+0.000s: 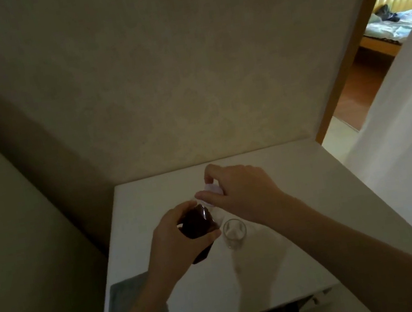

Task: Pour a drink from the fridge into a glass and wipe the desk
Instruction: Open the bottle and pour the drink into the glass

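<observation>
A plastic bottle [197,222] of dark drink stands tilted over the white desk [303,207]. My left hand [178,239] grips its body. My right hand [243,190] pinches the pale cap [212,189] at the bottle's neck with thumb and fingers. A clear empty glass [234,232] stands upright on the desk just right of the bottle, below my right wrist. A grey cloth [130,296] lies flat at the desk's near left corner, partly under my left forearm.
The desk sits against a beige wall [173,79], with a darker wall close on the left. A doorway [374,59] at the right opens onto a bedroom with a bed. A dark object shows below the desk's front edge.
</observation>
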